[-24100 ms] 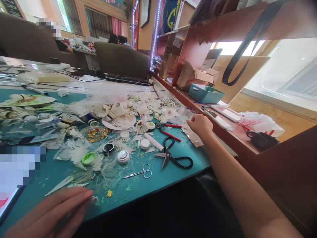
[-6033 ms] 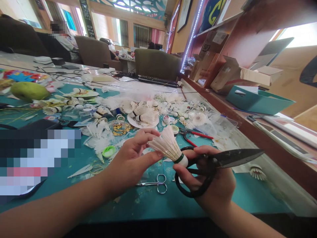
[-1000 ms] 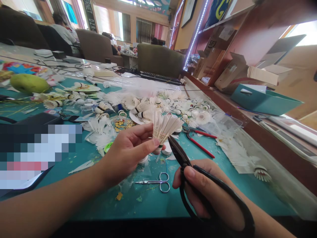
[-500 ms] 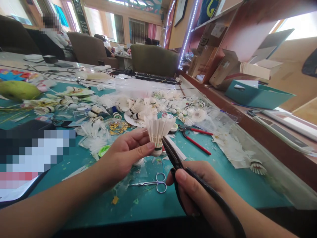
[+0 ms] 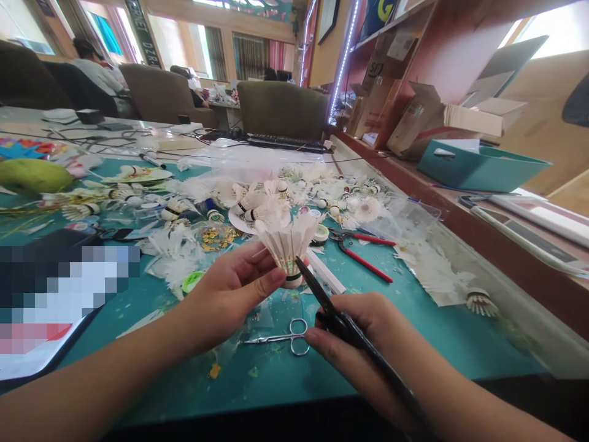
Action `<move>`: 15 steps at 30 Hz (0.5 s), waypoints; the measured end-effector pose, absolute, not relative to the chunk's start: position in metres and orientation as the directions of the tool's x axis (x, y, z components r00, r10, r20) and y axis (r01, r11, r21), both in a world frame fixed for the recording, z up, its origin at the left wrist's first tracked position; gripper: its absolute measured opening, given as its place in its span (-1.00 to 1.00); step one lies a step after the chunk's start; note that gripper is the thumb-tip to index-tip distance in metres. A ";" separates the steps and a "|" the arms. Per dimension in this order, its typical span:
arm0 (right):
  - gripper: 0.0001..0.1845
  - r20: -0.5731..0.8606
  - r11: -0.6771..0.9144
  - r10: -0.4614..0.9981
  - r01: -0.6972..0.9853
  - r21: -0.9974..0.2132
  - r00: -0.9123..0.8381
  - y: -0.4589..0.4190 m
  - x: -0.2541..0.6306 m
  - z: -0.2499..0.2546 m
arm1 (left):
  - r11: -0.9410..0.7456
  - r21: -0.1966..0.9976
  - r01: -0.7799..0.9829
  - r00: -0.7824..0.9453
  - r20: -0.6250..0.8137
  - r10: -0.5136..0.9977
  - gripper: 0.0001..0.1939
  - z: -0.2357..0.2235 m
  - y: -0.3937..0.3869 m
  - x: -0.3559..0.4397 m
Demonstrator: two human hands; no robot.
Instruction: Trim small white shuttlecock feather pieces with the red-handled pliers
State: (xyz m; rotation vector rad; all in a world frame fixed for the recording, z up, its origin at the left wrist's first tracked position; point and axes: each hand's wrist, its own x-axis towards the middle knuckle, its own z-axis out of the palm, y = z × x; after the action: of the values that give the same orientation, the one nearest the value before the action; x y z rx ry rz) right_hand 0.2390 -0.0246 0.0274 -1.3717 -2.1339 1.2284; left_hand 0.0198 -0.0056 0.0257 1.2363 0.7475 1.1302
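Shuttlecock [image 5: 291, 255], cork low and feathers fanned upward, is held in the head view by the left hand [image 5: 234, 288], whose thumb and fingers are closed around its side, above the green mat [image 5: 294, 390]. The right hand [image 5: 368, 331] is wrapped around black scissors [image 5: 319, 294], their tip at the shafts just above the cork; whether the blades are parted cannot be told. Beneath the hands, small silver scissors [image 5: 276, 337] lie flat on the mat, with a yellow scrap [image 5: 214, 371] nearer the front edge. Just beyond the black scissors lies a white strip [image 5: 329, 275], and red-handled pliers [image 5: 368, 265] rest to its right. Behind the left hand are a bright green pot [image 5: 192, 282] and gold pieces [image 5: 215, 238]; farther back, other shuttlecocks lie on a white plate [image 5: 235, 222].
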 end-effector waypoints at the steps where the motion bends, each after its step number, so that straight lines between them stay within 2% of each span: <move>1: -0.51 -0.167 0.177 0.853 0.575 -0.799 -0.495 -0.024 0.239 0.026 | -0.068 0.969 -0.240 0.305 0.141 0.942 -0.80 0.026 -0.006 0.020; 5: -0.50 -0.115 0.218 0.846 0.535 -0.816 -0.520 -0.023 0.241 0.022 | -0.119 0.975 -0.190 0.265 0.167 0.950 -0.76 0.026 -0.005 0.019; 9: -0.53 -0.128 0.209 0.837 0.528 -0.823 -0.532 -0.019 0.241 0.024 | -0.154 0.978 -0.142 0.227 0.184 0.956 -0.79 0.024 -0.006 0.018; 15: -0.53 -0.107 0.205 0.837 0.489 -0.848 -0.536 -0.015 0.239 0.024 | -0.108 0.967 -0.230 0.229 0.162 0.960 -0.68 0.026 -0.005 0.022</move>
State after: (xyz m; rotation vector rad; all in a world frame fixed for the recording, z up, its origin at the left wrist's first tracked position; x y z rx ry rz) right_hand 0.2388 -0.0151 0.0238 -1.2377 -2.1086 1.2641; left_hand 0.0218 -0.0052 0.0263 1.2518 0.8004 1.2152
